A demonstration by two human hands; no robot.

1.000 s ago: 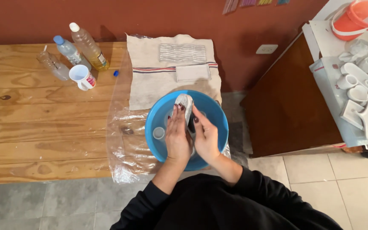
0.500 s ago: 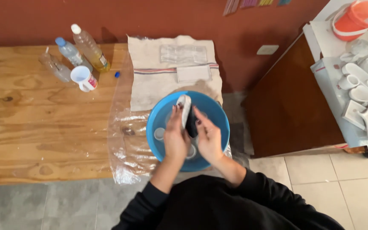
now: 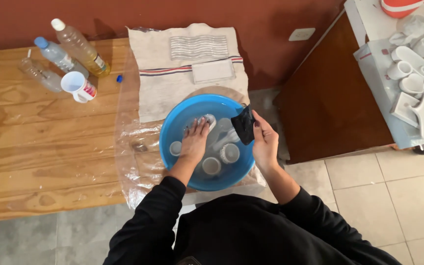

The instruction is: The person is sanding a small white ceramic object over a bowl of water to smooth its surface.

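Hands now apart: left hand (image 3: 195,140) in basin (image 3: 172,127), right hand (image 3: 265,142) with cloth (image 3: 245,124).

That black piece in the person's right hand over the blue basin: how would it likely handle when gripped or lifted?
The black piece bends where the right hand pinches it, so it is probably floppy. It looks thin, so likely light. Held above the blue basin of water, it may be wet and slippery.

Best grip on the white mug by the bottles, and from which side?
Take the white mug by its body, across the wide open rim, coming from above or the near right. It lies tilted, mouth facing up-left, with bottles crowding the far-left side. I cannot make out its handle.
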